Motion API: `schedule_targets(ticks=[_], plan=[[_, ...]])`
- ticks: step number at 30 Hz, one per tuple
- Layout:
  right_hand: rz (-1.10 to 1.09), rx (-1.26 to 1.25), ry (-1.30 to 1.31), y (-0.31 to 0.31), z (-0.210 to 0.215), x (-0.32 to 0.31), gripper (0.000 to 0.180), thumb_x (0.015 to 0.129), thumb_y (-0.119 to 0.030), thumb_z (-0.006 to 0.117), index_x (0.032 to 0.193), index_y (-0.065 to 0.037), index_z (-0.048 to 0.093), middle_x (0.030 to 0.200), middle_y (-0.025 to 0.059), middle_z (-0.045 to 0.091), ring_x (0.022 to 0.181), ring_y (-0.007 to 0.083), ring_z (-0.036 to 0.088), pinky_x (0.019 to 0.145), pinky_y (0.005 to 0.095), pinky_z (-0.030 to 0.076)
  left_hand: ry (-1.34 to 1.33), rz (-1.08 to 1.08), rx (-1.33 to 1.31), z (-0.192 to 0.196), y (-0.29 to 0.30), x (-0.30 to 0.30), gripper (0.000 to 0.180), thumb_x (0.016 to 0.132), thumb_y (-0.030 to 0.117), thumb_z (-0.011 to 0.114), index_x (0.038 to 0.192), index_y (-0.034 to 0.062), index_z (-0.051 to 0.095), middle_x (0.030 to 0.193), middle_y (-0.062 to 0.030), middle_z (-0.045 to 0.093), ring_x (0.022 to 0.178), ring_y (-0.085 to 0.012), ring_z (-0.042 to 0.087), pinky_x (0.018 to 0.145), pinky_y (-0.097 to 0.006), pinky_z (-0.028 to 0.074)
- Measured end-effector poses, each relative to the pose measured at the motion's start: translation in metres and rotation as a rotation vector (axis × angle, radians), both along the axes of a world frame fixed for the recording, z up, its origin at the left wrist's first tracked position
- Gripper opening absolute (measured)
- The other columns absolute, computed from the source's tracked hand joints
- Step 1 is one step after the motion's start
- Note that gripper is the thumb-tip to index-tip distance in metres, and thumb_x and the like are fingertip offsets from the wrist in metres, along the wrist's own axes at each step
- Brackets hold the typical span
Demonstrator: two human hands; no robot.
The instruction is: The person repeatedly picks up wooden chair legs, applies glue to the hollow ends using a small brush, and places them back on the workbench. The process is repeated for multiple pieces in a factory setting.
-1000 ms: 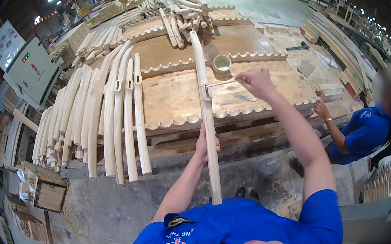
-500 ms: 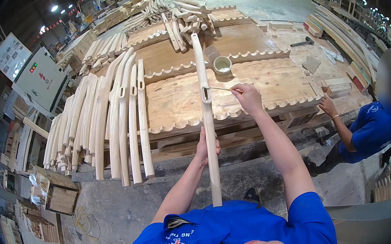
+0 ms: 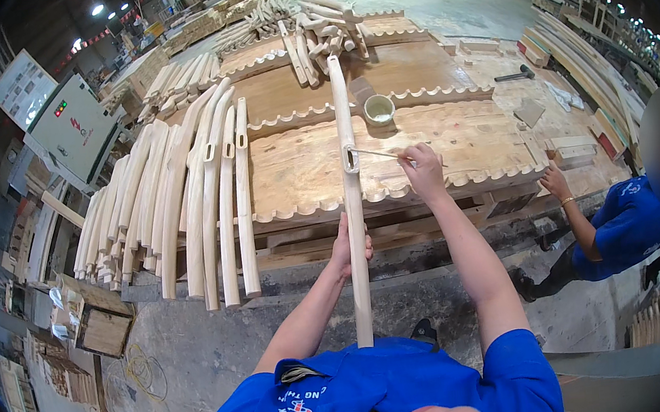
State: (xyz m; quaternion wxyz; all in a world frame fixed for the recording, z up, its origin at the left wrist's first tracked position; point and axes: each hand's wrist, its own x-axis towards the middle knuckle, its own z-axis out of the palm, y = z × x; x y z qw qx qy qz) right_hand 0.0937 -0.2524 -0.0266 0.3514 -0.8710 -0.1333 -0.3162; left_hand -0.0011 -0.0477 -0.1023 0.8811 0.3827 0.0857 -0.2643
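Note:
My left hand point(image 3: 349, 249) is wrapped round a long pale wooden leg point(image 3: 352, 203), which points away from my body over the workbench. Partway along the leg is an oval mortise slot point(image 3: 352, 159) with a wet-looking rim. A thin stick point(image 3: 377, 154), perhaps a fine brush, is pinched in my right hand point(image 3: 424, 172); its far tip reaches the slot. Just beyond, a round cup point(image 3: 378, 110) with pale contents stands on the bench. To the left lie several similar slotted legs point(image 3: 224, 193) side by side.
Scalloped wooden rails point(image 3: 432, 97) cross the workbench point(image 3: 301, 164). More wooden parts point(image 3: 322, 32) are heaped at its far end. A hammer point(image 3: 514, 73) lies at the right, near a scrap of sandpaper point(image 3: 529, 112). A co-worker in a blue shirt point(image 3: 632, 212) stands at the right edge.
My right hand has shifted slightly to the right and down, and the stick's tip stays at the slot. My left hand keeps its hold on the leg. The view has tilted slightly.

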Motion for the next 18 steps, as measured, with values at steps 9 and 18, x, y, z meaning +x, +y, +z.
schedule_targets(ticks=[9,18], plan=[[0.05,-0.038,0.042,0.014,0.009,0.005,0.006,0.077,-0.016,0.065,0.083,-0.013,0.065,0.079,0.0002,0.058,0.08,0.0181,0.056,0.075,0.0346,0.032,-0.022,-0.001,0.008,-0.002,0.002,0.001,0.065,0.08,0.075,0.034,0.087,0.0126,0.053,0.055,-0.0063,0.053,0.039,-0.019,0.052,0.038,-0.028,0.042],[0.152,-0.089,-0.041,-0.009,0.002,-0.013,0.005,0.075,-0.016,0.067,0.079,-0.015,0.064,0.08,-0.0006,0.057,0.082,0.0185,0.054,0.074,0.0357,0.031,0.007,-0.001,0.012,0.0,0.001,0.0,0.065,0.078,0.076,0.037,0.086,0.0128,0.052,0.055,-0.0057,0.052,0.04,-0.0186,0.052,0.038,-0.027,0.043]])
